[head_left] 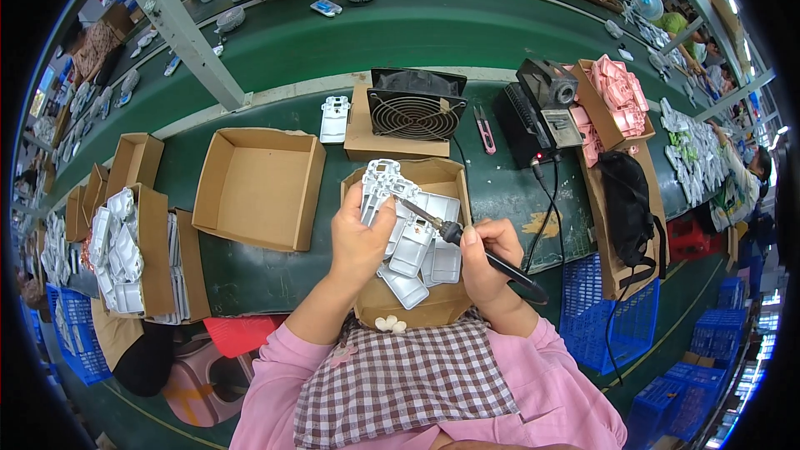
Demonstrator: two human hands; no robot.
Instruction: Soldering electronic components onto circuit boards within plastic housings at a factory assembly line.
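Note:
My left hand (360, 232) grips a white plastic housing (382, 173), held up over a cardboard box. Wrapped around a black-handled soldering iron (451, 232), my right hand (490, 258) tilts its metal tip toward the housing near my left thumb. Whether the tip touches the plastic, I cannot tell. Below both hands, the cardboard box (450, 306) holds several more white plastic housings (410, 252). From the iron's handle, a black cable curves off to the right.
Behind the box stands a black fan (417, 104) on cardboard. Right of it lie pink-handled tweezers (486, 132) and a black soldering station (533, 117). An open cardboard box (258, 187) sits left. Pink parts (617, 96) fill a box at right, beside a black bag (629, 208).

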